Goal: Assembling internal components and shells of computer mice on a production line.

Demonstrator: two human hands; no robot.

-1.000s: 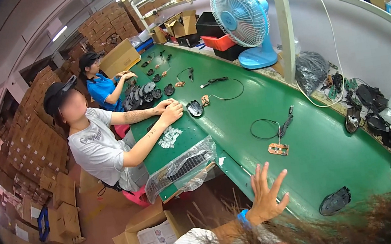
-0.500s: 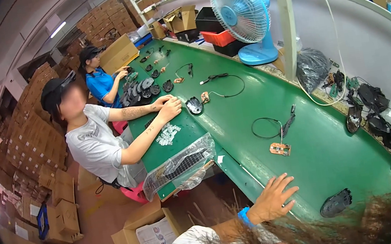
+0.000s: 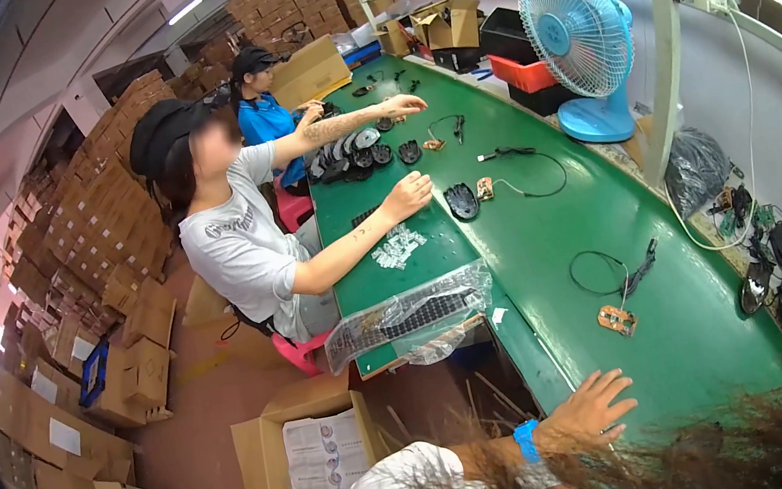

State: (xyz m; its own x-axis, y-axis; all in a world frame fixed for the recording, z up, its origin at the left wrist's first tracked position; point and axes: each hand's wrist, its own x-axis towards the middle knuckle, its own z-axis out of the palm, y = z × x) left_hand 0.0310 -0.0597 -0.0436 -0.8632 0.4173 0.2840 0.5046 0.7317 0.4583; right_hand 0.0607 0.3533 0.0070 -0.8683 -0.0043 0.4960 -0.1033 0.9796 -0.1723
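Observation:
My left hand (image 3: 588,414), with a blue band on its wrist, lies over the near edge of the green bench (image 3: 551,231). Its fingers are spread and hold nothing. Just beyond it sits a small tan circuit board (image 3: 617,320), joined to a coiled black cable (image 3: 644,267). My right hand does not show. Strands of hair blur the bottom of the picture and cover much of the near bench. Farther up the bench lie a black mouse-like shell (image 3: 462,201) and another board (image 3: 486,189) with its cable.
Two co-workers sit along the left side, one in a grey shirt (image 3: 245,246), one in blue (image 3: 263,120). Near them are dark shells (image 3: 353,157), small metallic pieces (image 3: 399,247) and a plastic-wrapped tray (image 3: 426,312). A blue fan (image 3: 595,118) stands right; an open carton (image 3: 261,456) is lower left.
The view has turned left, shifting the scene rightward. The nearer co-worker's hands have parted, one reaching across the bench. My left hand stays spread. The shell near it is now hidden behind hair.

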